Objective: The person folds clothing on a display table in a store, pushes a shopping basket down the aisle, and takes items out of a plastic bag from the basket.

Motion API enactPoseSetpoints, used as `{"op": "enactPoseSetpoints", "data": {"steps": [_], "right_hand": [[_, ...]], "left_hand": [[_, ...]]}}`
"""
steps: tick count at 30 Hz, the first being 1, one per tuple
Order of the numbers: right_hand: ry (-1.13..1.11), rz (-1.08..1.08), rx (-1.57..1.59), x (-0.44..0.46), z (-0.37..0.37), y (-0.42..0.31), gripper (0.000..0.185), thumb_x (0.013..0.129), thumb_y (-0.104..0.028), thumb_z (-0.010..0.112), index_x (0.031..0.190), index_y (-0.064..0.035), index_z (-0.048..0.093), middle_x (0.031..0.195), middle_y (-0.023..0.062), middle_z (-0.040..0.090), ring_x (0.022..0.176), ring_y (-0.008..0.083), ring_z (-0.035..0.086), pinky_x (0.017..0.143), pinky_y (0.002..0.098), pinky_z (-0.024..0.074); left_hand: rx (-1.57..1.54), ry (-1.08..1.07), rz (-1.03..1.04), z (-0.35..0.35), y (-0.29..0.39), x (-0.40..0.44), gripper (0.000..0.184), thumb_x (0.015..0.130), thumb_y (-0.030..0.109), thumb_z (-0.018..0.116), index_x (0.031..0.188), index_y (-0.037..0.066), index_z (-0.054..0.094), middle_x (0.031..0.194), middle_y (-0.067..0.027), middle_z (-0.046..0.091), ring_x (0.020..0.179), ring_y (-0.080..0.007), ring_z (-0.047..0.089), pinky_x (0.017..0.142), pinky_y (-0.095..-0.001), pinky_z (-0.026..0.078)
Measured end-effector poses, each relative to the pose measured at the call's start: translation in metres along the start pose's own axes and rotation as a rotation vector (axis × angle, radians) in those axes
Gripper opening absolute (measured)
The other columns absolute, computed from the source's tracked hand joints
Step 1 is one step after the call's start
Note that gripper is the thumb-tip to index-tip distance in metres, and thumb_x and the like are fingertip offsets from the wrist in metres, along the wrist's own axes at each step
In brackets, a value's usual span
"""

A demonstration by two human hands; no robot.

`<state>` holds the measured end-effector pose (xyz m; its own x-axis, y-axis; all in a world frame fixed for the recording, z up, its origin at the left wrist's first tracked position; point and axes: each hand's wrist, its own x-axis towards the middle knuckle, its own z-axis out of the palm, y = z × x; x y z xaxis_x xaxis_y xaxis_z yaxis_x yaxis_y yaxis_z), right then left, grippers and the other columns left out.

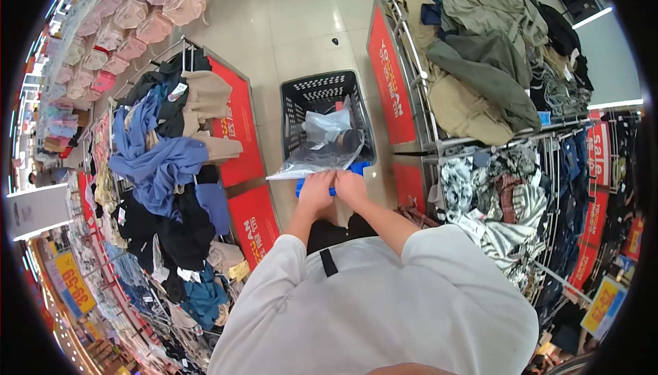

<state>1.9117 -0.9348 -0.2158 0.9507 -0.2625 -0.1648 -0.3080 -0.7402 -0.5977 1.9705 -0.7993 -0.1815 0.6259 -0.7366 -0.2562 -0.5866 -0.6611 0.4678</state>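
Side by side in front of my body, my left hand (pixel 317 191) and my right hand (pixel 351 186) are closed at the near end of a dark grey shopping basket (pixel 286 94). Both have their fingers wrapped over its blue handle (pixel 360 167), parts of which show beside and between them. Inside the basket lie clear plastic packages (pixel 325 125), one with something dark in it. A clear plastic bag (pixel 301 164) spreads over the near rim, just ahead of my fingers. Whether the fingers also pinch the bag's edge, I cannot tell.
Bins with red panels (pixel 240 128) line the aisle on both sides. Clothes piles (pixel 157 156) fill the left ones, with more trousers (pixel 486 53) on the right. Pink packages (pixel 137 12) hang at upper left. A small dark object (pixel 335 41) lies on the tiled floor (pixel 301 12) ahead.
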Motion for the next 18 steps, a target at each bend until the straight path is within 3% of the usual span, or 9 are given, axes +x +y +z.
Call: {"op": "enactPoseSetpoints", "data": {"steps": [6, 9, 11, 18], "right_hand": [[-0.013, 0.012, -0.036, 0.087, -0.014, -0.01, 0.02, 0.087, -0.02, 0.055, 0.083, -0.0043, 0.067, 0.079, 0.0201, 0.068, 0.072, 0.0384, 0.067, 0.065, 0.0494, 0.0544], [-0.074, 0.075, -0.077, 0.134, -0.022, -0.018, 0.023, 0.09, -0.021, 0.051, 0.086, -0.0047, 0.067, 0.086, 0.0174, 0.07, 0.078, 0.0361, 0.069, 0.069, 0.0481, 0.0547], [0.036, 0.031, -0.051, 0.168, -0.022, -0.023, 0.02, 0.088, -0.02, 0.056, 0.08, -0.0041, 0.065, 0.078, 0.0197, 0.067, 0.07, 0.0384, 0.067, 0.063, 0.0504, 0.0529], [0.031, 0.113, -0.064, 0.307, -0.036, -0.051, 0.02, 0.089, -0.019, 0.056, 0.078, -0.0031, 0.063, 0.077, 0.0206, 0.066, 0.071, 0.0401, 0.066, 0.063, 0.0506, 0.0521]], "left_hand": [[-0.056, -0.036, -0.023, -0.038, -0.034, 0.072, 0.065, 0.073, 0.014, 0.069, 0.135, 0.008, 0.05, 0.133, -0.0136, 0.058, 0.123, -0.0316, 0.055, 0.103, -0.0457, 0.041], [-0.061, -0.052, 0.002, -0.052, -0.059, 0.11, 0.068, 0.072, 0.013, 0.07, 0.135, 0.006, 0.048, 0.133, -0.0153, 0.057, 0.125, -0.0321, 0.054, 0.103, -0.0452, 0.041], [-0.054, -0.029, 0.03, -0.061, -0.077, 0.14, 0.069, 0.07, 0.015, 0.072, 0.135, 0.006, 0.049, 0.133, -0.0157, 0.057, 0.125, -0.0322, 0.054, 0.104, -0.0447, 0.041], [-0.031, 0.019, 0.15, -0.136, -0.151, 0.253, 0.064, 0.071, 0.015, 0.07, 0.132, 0.004, 0.051, 0.128, -0.0166, 0.06, 0.12, -0.032, 0.057, 0.1, -0.0439, 0.043]]}}
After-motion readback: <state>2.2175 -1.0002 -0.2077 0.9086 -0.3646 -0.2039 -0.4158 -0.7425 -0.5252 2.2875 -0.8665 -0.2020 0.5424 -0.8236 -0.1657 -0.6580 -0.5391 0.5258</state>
